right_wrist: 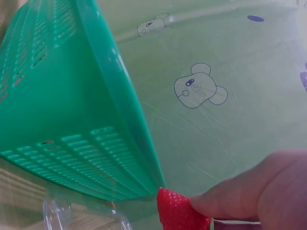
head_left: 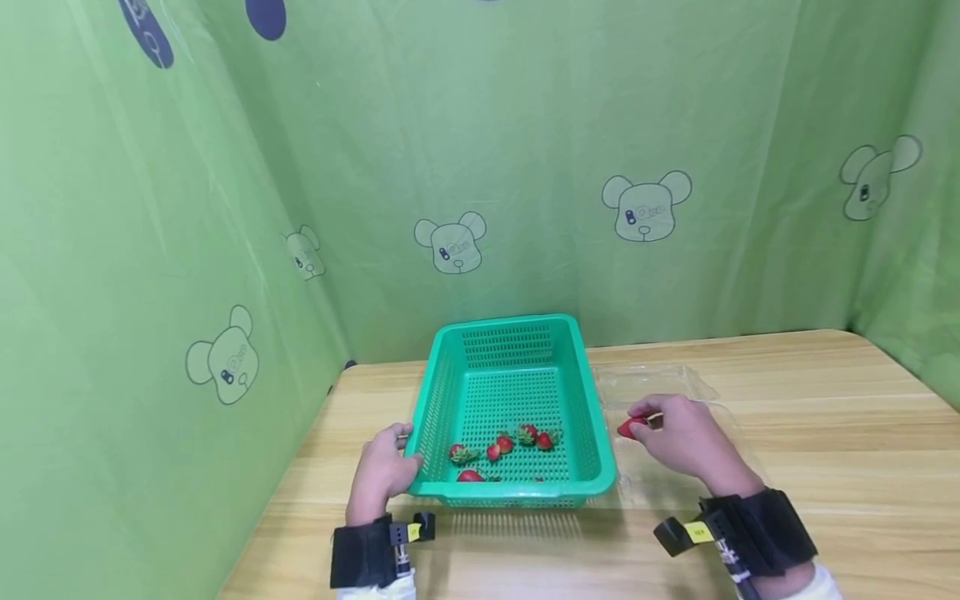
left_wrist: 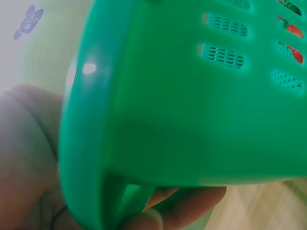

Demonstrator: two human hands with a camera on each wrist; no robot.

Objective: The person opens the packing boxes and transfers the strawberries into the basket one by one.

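A green plastic basket with slotted walls stands on the table, several strawberries lying in its nearer half. At its near left corner, my left hand grips the rim; the left wrist view shows fingers curled under the basket's edge. To the right of the basket, my right hand pinches one red strawberry between thumb and fingertips. That same strawberry shows near the basket's rim in the right wrist view. Beneath the right hand lies a clear plastic container; its contents cannot be made out.
The wooden table reaches to a green curtain printed with bear faces, which hangs behind and along both sides. Both wrists wear black straps with small cameras. The basket's raised rim stands between the two hands.
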